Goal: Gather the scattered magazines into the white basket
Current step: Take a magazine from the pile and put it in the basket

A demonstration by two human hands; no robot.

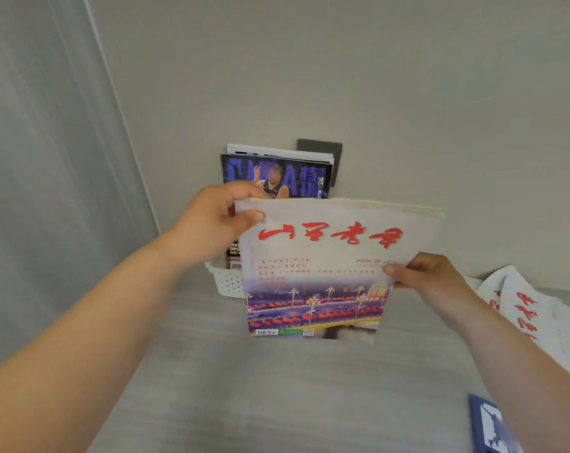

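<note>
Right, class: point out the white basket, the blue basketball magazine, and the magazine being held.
white basket [227, 282], head view, perforated front wall.
blue basketball magazine [296, 178], head view, upper cover.
held magazine [323, 266], head view, cover's middle.

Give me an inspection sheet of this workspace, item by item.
Surface: grey tabletop.
Job's things: white basket against the wall holds upright magazines; red-titled magazine held in front of it; two more magazines lie at right.
Clutter: nothing seen.
Grippers: left hand and right hand both grip the red-titled magazine.
Cables: nothing seen.
Surroundings: pale wall, dark wall plate, curtain left.
</note>
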